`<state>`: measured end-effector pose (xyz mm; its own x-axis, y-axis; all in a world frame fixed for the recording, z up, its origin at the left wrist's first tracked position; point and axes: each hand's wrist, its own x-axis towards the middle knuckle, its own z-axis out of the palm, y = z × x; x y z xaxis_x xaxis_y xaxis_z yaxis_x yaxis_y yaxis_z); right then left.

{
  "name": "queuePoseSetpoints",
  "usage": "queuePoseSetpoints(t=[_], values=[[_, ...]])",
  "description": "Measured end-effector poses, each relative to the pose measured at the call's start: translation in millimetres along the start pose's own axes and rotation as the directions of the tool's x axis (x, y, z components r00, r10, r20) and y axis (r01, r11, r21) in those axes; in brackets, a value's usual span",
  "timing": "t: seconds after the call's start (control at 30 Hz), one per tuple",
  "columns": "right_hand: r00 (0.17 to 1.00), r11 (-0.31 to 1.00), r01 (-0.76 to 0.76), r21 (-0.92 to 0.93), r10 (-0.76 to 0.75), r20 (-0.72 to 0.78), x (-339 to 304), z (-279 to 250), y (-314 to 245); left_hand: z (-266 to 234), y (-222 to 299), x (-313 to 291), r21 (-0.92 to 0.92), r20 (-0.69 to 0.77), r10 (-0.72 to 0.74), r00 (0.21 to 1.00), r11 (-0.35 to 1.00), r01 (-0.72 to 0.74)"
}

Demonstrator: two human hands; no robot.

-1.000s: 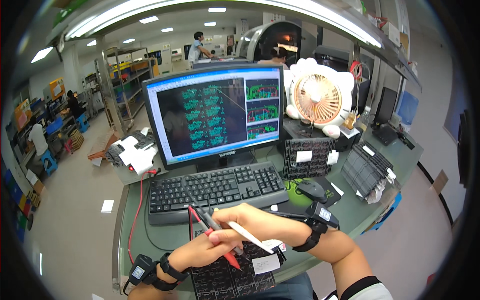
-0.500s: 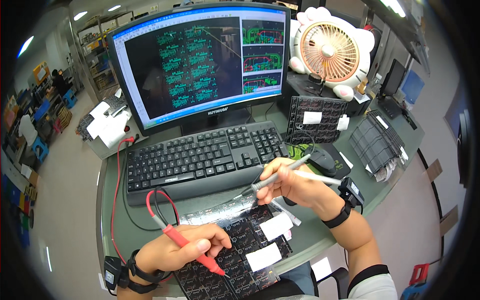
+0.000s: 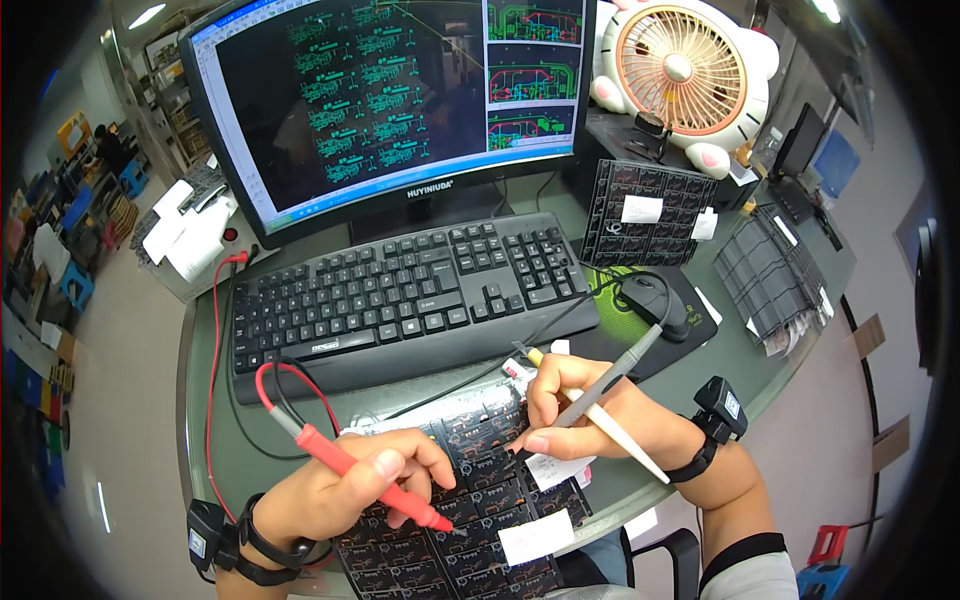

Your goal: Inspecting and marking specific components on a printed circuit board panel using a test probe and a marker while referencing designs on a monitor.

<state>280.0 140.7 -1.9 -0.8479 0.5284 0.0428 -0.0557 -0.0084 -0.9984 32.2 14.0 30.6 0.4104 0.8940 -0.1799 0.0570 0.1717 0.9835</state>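
Along the near edge of the desk [image 3: 262, 430], a black circuit-board panel [image 3: 480, 497] is laid, with 2 white labels [image 3: 537, 537] resting on its right side. By the grip of the left hand [image 3: 345, 485], a red probe [image 3: 328, 452] is grasped between thumb and fingers, its tip slanted down toward the panel's middle; whether contact is made cannot be told. By the grip of the right hand [image 3: 600, 410], 2 slim tools are grasped together and crossed: a grey probe [image 3: 612, 375], pointed down toward the panel's right side, and a white stick [image 3: 625, 440], its yellow end turned toward the keyboard [image 3: 400, 295]. Beyond the keyboard, toward the desk's far edge, a monitor [image 3: 260, 100] is stood. To the keyboard's right, a black mouse [image 3: 655, 303] is set on a green and black mat [image 3: 620, 325]. Near the desk's right edge, a row of dark panels [image 3: 765, 265] is placed; at the far left corner, white papers [image 3: 190, 240] are heaped.
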Motion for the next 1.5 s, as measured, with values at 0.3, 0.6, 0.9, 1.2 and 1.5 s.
queuePoseSetpoints(t=[0.3, 0.6, 0.9, 1.2, 1.5], values=[[0.999, 0.993, 0.045, -0.110, -0.046, -0.003, -1.6, 7.7, -4.1, -1.5, 4.9, 7.8, -0.003, -0.028, -0.006, 1.000, 1.000, 0.006], [0.990, 0.973, 0.130, -0.192, -0.137, -0.026, 1.3, 7.5, 4.2, 8.6, -1.9, 10.4, -0.118, -0.210, -0.020, 0.978, 0.993, -0.005], [0.993, 0.976, 0.084, -0.200, -0.098, -0.061, 1.5, 8.6, 3.4, 13.7, -5.5, 8.4, -0.019, -0.252, 0.009, 0.968, 1.000, -0.014], [0.993, 0.976, 0.085, -0.201, -0.098, -0.059, 1.2, 8.7, 2.4, 14.4, -5.1, 8.0, -0.001, -0.253, 0.005, 0.967, 1.000, -0.006], [0.995, 0.976, 0.065, -0.210, -0.078, -0.057, 0.9, 11.4, 1.8, 14.3, -9.4, 7.6, 0.003, -0.249, -0.003, 0.969, 1.000, 0.003]])
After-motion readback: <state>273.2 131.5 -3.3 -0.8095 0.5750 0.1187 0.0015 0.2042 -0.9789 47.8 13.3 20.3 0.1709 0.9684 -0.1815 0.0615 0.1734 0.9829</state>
